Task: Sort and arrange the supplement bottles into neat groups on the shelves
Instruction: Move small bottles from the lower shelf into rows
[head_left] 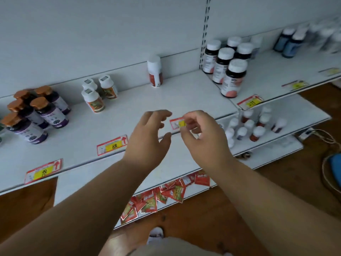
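Note:
Both hands hover over the front edge of the white upper shelf (193, 89). My left hand (147, 139) has loosely spread fingers and holds nothing. My right hand (201, 133) pinches the yellow part of a red-framed price tag (176, 123) on the shelf lip. Several purple-labelled bottles with orange caps (36, 111) stand grouped at the left. Right of them are three white bottles with green-orange labels (96, 93), then a lone white bottle with a red label (155, 71) against the back wall. Several dark bottles with white caps and pink labels (227, 67) stand past the slotted upright.
Blue bottles (289, 41) stand at the far right. The lower shelf holds small white-capped bottles (254, 126). Red sachets (166, 196) lie on the bottom shelf. More price tags (112, 145) line the shelf lips. A cable and a blue object (335, 167) lie on the wooden floor.

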A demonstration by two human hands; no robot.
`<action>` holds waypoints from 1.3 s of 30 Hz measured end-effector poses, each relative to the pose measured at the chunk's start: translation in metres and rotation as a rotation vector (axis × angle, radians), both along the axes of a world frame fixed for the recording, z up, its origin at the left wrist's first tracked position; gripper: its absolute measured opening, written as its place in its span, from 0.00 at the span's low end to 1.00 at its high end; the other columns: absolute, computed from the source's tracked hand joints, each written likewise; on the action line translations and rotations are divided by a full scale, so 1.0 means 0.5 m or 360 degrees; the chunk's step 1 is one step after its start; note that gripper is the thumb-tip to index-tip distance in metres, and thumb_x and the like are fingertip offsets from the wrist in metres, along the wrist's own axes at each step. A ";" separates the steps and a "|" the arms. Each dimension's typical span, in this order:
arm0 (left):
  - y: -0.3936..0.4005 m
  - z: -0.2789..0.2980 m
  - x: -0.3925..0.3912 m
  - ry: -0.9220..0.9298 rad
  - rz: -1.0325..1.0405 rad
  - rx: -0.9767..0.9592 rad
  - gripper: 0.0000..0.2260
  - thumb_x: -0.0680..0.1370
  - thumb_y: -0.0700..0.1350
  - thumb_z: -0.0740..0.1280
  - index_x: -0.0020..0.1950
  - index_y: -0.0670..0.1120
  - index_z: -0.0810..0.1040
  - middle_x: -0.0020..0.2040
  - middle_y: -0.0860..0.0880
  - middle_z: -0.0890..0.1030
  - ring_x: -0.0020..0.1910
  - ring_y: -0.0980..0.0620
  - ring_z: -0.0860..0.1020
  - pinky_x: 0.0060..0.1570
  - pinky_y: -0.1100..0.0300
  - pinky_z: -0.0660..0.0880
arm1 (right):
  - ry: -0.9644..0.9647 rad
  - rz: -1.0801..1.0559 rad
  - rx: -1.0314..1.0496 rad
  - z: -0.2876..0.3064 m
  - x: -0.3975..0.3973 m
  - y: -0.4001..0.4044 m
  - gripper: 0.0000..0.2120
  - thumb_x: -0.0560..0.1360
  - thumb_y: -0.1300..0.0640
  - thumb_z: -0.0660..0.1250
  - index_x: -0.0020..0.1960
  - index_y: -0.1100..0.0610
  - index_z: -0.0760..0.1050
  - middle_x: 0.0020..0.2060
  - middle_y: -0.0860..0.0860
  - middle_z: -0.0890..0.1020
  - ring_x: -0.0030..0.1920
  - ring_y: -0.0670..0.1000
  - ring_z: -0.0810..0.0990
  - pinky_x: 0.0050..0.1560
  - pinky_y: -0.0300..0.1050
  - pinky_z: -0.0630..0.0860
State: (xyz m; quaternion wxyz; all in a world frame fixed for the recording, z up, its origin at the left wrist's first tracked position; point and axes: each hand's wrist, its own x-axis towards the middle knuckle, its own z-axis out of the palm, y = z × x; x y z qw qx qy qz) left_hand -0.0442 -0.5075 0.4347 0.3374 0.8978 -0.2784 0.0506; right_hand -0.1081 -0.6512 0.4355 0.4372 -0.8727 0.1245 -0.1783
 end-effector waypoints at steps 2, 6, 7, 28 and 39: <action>-0.079 -0.014 -0.054 0.0024 -0.0074 0.0006 0.21 0.77 0.41 0.71 0.68 0.52 0.72 0.62 0.52 0.75 0.54 0.59 0.76 0.51 0.72 0.70 | 0.0047 -0.0072 0.0047 -0.017 -0.078 -0.083 0.13 0.77 0.54 0.68 0.61 0.47 0.74 0.51 0.42 0.78 0.51 0.39 0.76 0.48 0.27 0.70; -0.213 -0.050 -0.142 0.0131 -0.0206 0.0084 0.21 0.77 0.42 0.71 0.68 0.53 0.72 0.61 0.54 0.75 0.54 0.59 0.76 0.49 0.76 0.66 | 0.0109 -0.0237 0.0096 -0.062 -0.191 -0.232 0.13 0.77 0.54 0.68 0.60 0.48 0.75 0.52 0.44 0.78 0.51 0.41 0.76 0.51 0.38 0.75; -0.242 -0.059 -0.156 0.0162 -0.0224 0.0114 0.21 0.77 0.42 0.71 0.68 0.53 0.72 0.61 0.54 0.75 0.54 0.59 0.75 0.49 0.76 0.66 | 0.0132 -0.0267 0.0124 -0.075 -0.206 -0.259 0.13 0.76 0.54 0.68 0.61 0.48 0.74 0.53 0.44 0.78 0.52 0.42 0.77 0.52 0.42 0.77; -0.467 -0.798 0.268 0.0195 -0.0065 0.0496 0.24 0.77 0.46 0.72 0.69 0.58 0.67 0.66 0.53 0.73 0.54 0.57 0.77 0.49 0.66 0.74 | 0.0386 -0.0535 0.0623 -0.892 0.176 -0.357 0.20 0.80 0.53 0.63 0.71 0.49 0.68 0.68 0.47 0.74 0.64 0.46 0.75 0.65 0.40 0.69; -0.539 -0.927 0.402 0.0182 -0.0129 0.0250 0.24 0.75 0.46 0.75 0.66 0.55 0.68 0.61 0.52 0.79 0.58 0.52 0.80 0.58 0.51 0.79 | 0.0311 -0.0546 0.0698 -0.978 0.358 -0.377 0.20 0.79 0.65 0.56 0.67 0.53 0.72 0.59 0.51 0.78 0.57 0.51 0.76 0.49 0.37 0.66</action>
